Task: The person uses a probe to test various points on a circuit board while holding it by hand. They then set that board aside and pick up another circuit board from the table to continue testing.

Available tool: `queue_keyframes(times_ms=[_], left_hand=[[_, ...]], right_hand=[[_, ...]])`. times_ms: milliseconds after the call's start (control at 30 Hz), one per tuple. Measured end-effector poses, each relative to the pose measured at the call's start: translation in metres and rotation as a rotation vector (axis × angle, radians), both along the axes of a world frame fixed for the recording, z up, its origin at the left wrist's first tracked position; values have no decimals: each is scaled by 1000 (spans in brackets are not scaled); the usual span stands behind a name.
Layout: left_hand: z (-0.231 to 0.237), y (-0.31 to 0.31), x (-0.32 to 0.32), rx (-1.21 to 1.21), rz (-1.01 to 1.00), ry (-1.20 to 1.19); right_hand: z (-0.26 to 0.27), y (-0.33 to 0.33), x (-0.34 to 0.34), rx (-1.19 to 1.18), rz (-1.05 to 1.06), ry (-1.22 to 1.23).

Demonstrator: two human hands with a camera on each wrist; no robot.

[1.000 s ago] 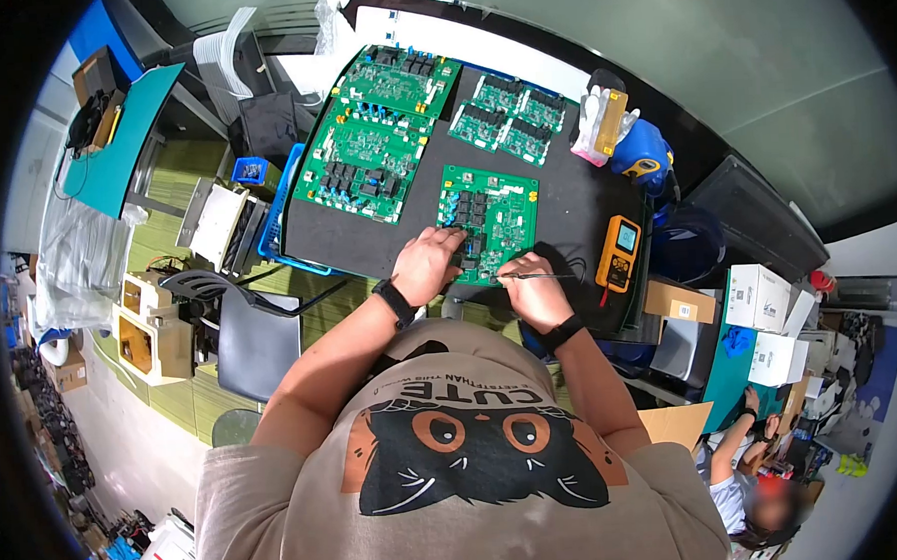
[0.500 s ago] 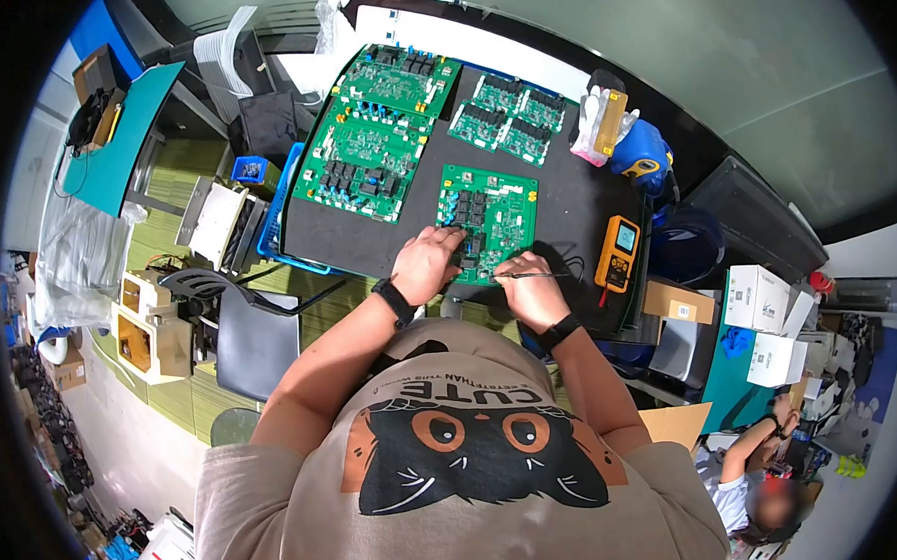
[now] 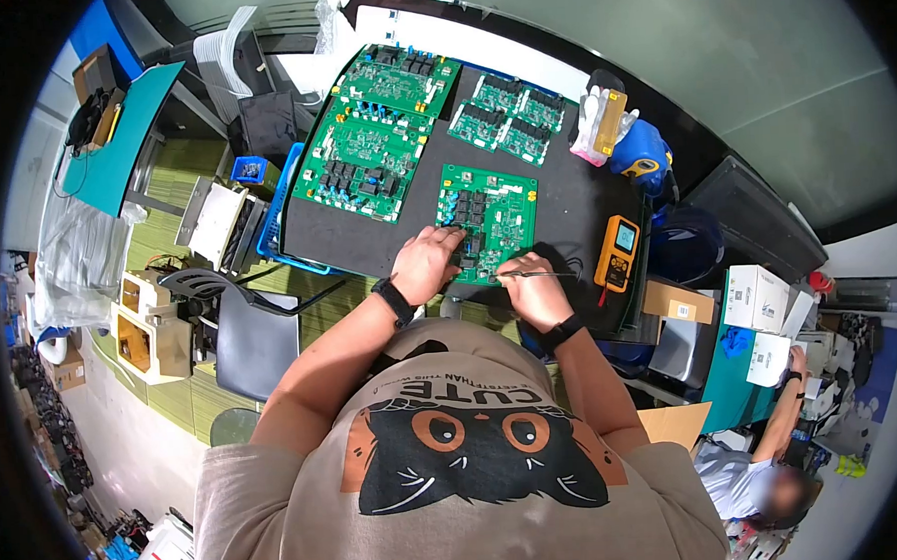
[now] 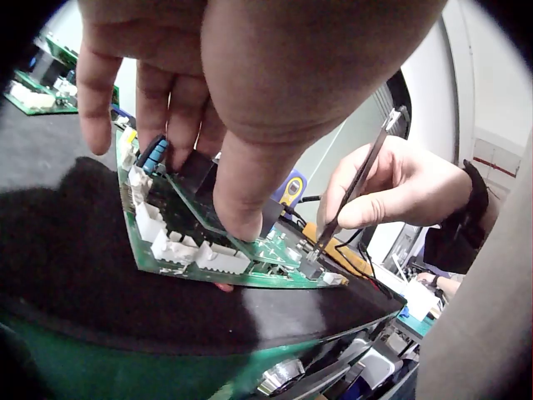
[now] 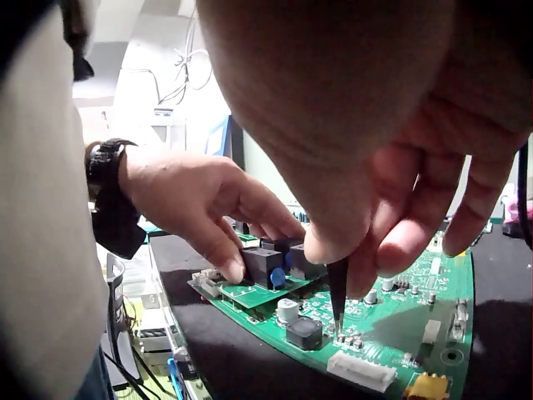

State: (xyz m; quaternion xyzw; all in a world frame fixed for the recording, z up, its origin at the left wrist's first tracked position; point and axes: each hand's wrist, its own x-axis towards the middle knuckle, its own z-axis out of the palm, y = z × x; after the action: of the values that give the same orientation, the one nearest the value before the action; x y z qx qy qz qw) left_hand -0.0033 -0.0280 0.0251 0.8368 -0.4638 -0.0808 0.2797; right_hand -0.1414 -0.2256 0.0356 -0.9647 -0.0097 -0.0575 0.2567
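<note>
A green circuit board (image 3: pixel 514 212) lies on the dark table mat in front of the person. The left hand (image 3: pixel 428 265) holds a smaller board (image 5: pixel 256 295) with black blocks, which sits on the big board; its thumb is on one side, its fingers on the other. Dark tweezers (image 4: pixel 363 177) are pinched between thumb and fingers of the right hand (image 3: pixel 539 296). Their tips touch or nearly touch small parts beside a black square component (image 5: pixel 305 332) in the right wrist view. A white connector (image 5: pixel 361 372) is on the board nearby.
Two large green boards (image 3: pixel 363 164) lie at the left, four-part smaller boards (image 3: pixel 528 139) behind. An orange meter (image 3: pixel 618 256), a blue device (image 3: pixel 642 155) and gloves (image 3: pixel 594 128) are at the right. Another person's arm (image 3: pixel 781 416) shows at lower right.
Both hands keep nearly the same place; the tweezers have shifted very slightly. The other person at lower right has stretched an arm forward and upward in the view.
</note>
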Motion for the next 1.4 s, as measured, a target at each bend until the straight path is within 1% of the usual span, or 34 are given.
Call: queue_keyframes(times_ms=[33, 67, 133, 267, 400, 500, 567, 800, 867, 900, 967, 1067, 1233, 1400], left_hand=[[0, 0, 0, 2, 1, 2], [0, 0, 0, 1, 3, 4], [-1, 1, 0, -1, 0, -2], [1, 1, 0, 0, 3, 3], [-1, 1, 0, 0, 4, 2], [-1, 1, 0, -3, 6, 4], [-2, 0, 0, -3, 8, 6], [-2, 1, 0, 2, 14, 2], [-1, 1, 0, 1, 12, 2], [-1, 1, 0, 2, 11, 0], [-2, 0, 0, 2, 11, -1], [-3, 1, 0, 15, 11, -28], [-3, 1, 0, 13, 9, -6], [0, 0, -1, 21, 13, 4]], right_hand=[[-1, -2, -1, 51, 1, -33], [0, -5, -2, 51, 3, -31], [0, -11, -7, 243, -111, 55], [0, -14, -15, 364, -171, 57], [3, -13, -17, 361, -165, 68], [0, -13, -18, 354, -202, 57], [1, -13, -17, 307, -161, 31], [-1, -14, -11, 256, -95, 18], [-1, -13, -8, 173, -53, 27], [-1, -11, -6, 173, -52, 27], [0, -8, -4, 29, 22, -22], [-1, 0, 0, -41, -6, -21], [-5, 5, 3, -60, -7, -10], [2, 9, 5, -98, -32, 25]])
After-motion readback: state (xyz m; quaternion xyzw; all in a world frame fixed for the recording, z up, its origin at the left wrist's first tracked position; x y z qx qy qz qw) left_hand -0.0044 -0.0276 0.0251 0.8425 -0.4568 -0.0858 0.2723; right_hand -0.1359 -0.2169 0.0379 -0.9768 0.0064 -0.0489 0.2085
